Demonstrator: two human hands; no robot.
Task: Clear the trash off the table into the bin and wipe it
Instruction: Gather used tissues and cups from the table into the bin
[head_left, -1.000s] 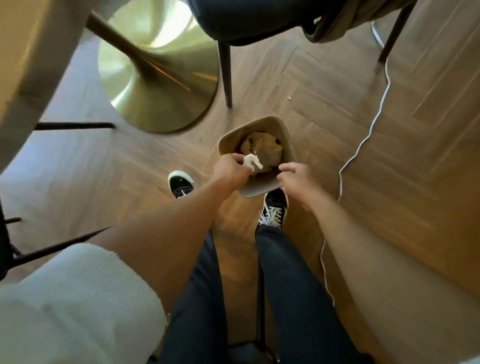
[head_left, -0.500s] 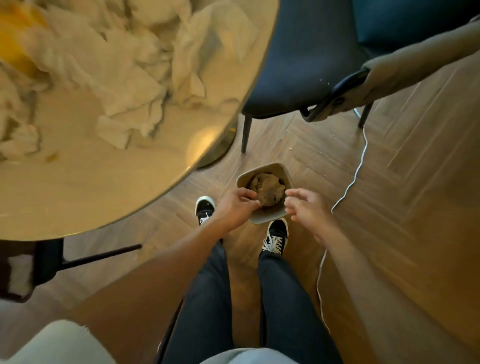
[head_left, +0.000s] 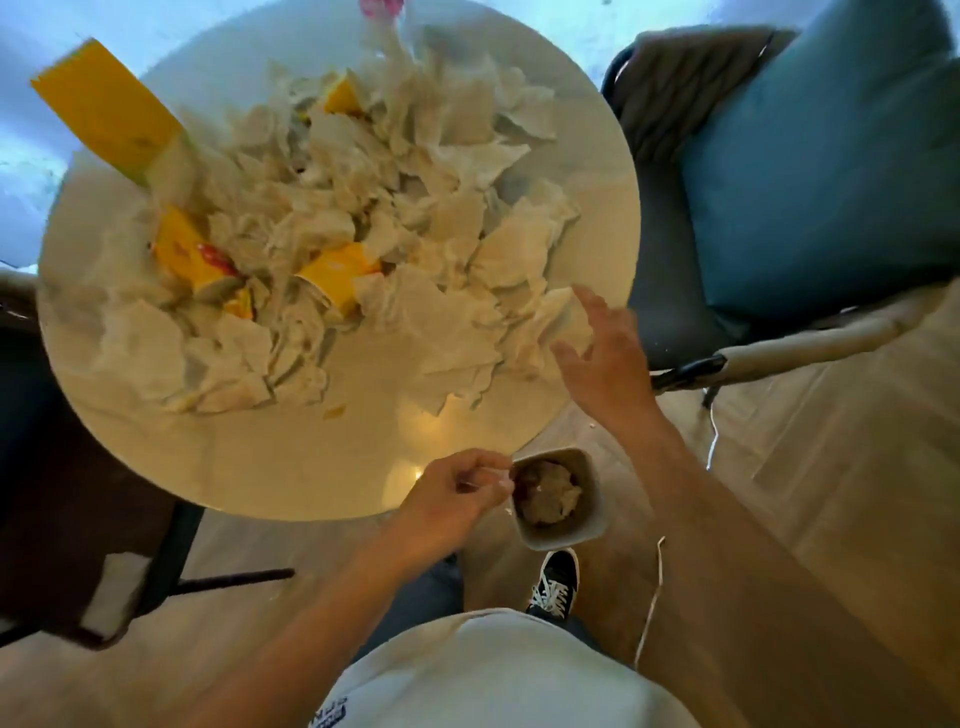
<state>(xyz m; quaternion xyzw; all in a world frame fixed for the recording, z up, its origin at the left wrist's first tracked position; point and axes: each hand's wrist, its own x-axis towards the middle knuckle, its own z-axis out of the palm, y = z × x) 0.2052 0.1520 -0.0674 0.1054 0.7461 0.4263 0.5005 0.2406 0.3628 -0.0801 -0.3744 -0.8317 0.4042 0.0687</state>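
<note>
Head view, chair (head_left: 810, 171) beside table (head_left: 291, 467), cable (head_left: 652, 608) near bin (head_left: 592, 530)

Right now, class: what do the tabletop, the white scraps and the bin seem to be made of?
Tabletop: a smooth, glossy pale surface, maybe lacquered or stone-like; it mirrors a light spot near its edge.
White scraps: thin paper or tissue, matte; creased, torn and crumpled.
Bin: probably plastic, matte beige; thin moulded walls with rounded corners.

No text can be read. Dark lettering on the hem of the person's pale shirt (head_left: 498, 680), at the near edge, is cut off and illegible.
</note>
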